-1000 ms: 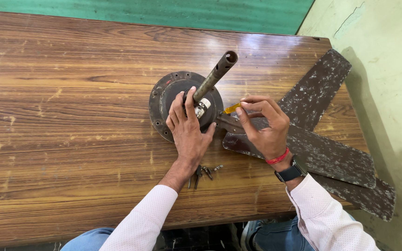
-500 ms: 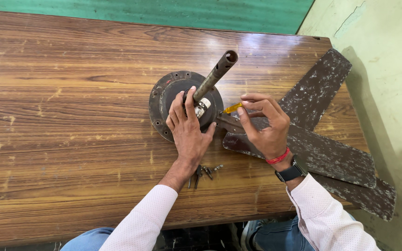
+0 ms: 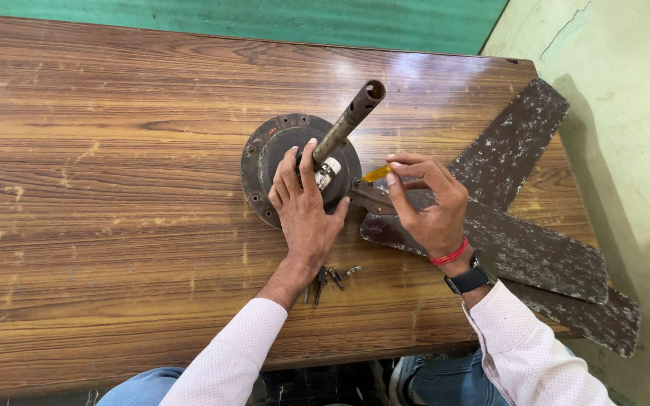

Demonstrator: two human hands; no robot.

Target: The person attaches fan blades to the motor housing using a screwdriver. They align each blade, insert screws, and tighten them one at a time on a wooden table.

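Observation:
A dark round ceiling-fan motor with an upright rusty rod lies on the wooden table. My left hand presses flat on the motor's top, fingers spread beside the rod. My right hand grips a screwdriver with a yellow handle, its tip hidden at the bracket where a speckled brown blade joins the motor. A second blade lies behind the right hand.
Several loose screws lie on the table by my left wrist. A third blade juts past the table's right front corner. A green wall runs along the far edge; pale floor lies to the right.

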